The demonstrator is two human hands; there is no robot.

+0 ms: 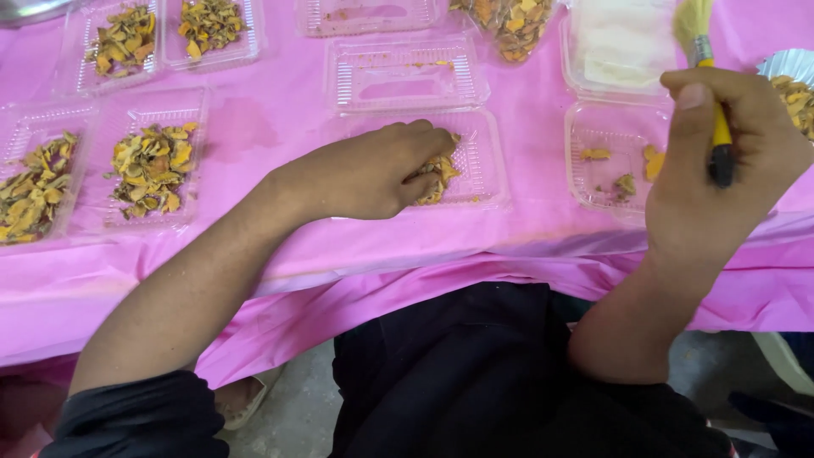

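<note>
Fingers [424, 170] of your left hand [365, 174] are curled down and pinched into a small heap of dried yellow-orange slices [441, 174], which lies inside the clear plastic clamshell tray [483, 165] directly before you on the pink table cover [271, 119]; take that tray as the reference. Well to its left, two open trays of the same kind [153, 165] sit side by side, each loaded with the same dried slices, and two more filled trays [208, 25] stand beyond those at the far edge. Just behind the reference tray rests an open tray [407, 76] holding only crumbs. To its right, near but apart, another tray [606, 157] carries a few scattered pieces. Further right, your right hand [721, 161] is raised off the cover, fingers wrapped tight around a yellow-handled brush [708, 76], bristles pointing up. A crimped foil dish [793, 68] of slices sits beside that hand.
</note>
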